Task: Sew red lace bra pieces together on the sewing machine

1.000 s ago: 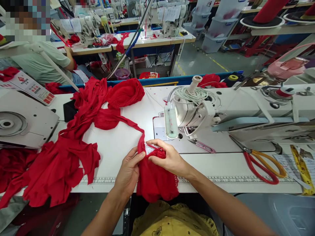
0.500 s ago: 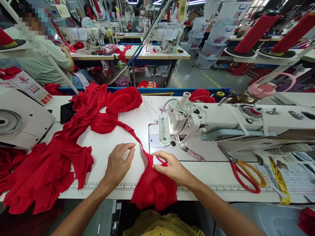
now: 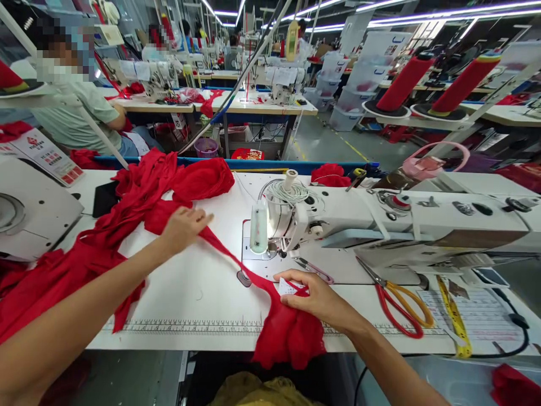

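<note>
My right hand (image 3: 315, 293) is closed on a piece of red fabric (image 3: 291, 335), pinched between thumb and fingers. A small white label (image 3: 287, 287) with print shows at the fingertips. The fabric's lower part hangs over the table's front edge. From it a narrow red strip (image 3: 230, 256) runs nearly straight up and left to my left hand (image 3: 186, 227). That hand lies over the strip's far end beside the red fabric pile (image 3: 147, 180); its fingers are blurred and the thumb is hidden, so a grip on the strip cannot be confirmed.
A sewing machine (image 3: 291, 217) stands right of the strip. Thread snips (image 3: 315, 270), scissors (image 3: 403, 304) and a yellow tape measure (image 3: 454, 318) lie on the right. A printed ruler (image 3: 190, 327) follows the front edge. Another machine (image 3: 34, 208) is at left; a person (image 3: 80, 113) sits beyond.
My left hand has moved up and left from above the table to the strip near the pile. The strip now runs straighter. My right hand keeps hold of the fabric; the view has shifted.
</note>
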### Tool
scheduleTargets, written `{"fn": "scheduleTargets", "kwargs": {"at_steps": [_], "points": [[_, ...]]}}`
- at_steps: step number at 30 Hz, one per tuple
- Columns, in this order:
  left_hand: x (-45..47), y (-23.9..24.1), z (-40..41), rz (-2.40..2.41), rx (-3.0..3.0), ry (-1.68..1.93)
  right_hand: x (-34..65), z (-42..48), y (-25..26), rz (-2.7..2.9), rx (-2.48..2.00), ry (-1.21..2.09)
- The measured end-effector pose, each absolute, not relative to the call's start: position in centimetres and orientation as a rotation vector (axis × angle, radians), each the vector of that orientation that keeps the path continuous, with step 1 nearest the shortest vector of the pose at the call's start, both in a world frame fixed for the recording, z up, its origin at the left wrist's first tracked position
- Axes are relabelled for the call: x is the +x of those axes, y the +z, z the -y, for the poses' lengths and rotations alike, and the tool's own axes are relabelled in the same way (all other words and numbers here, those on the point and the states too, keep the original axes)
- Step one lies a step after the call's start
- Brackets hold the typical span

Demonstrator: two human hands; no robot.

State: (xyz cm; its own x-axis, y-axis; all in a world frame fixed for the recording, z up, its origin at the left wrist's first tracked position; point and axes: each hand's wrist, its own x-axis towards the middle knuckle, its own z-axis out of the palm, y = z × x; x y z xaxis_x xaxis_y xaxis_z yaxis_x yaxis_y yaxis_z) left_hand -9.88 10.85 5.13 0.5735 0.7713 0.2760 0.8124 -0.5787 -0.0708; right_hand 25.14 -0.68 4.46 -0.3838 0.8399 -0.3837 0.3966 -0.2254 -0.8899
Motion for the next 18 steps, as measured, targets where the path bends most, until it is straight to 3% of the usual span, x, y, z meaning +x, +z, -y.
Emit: {"fn": "scheduleTargets", "kwargs": {"at_steps": [4, 9, 14, 18], "points": [[-12.3, 7.4, -11.3, 1.399, -2.429, -0.325, 27.3, 0.5, 4.0, 1.751, -1.491, 1.617], [-11.5, 5.8, -8.4, 1.427, -2.545, -0.325, 28.4, 0.3, 3.0, 1.806, -1.459, 1.661], [-6.4, 3.0, -5.0, 1.323, -2.780, -0.621, 28.8, 0.0, 3.9, 1.883, -1.477, 1.768], [-4.0, 2.3, -5.8, 1.502, -2.909, -0.851, 29.2, -0.4, 4.4, 1.953, -1.444, 1.785]]}}
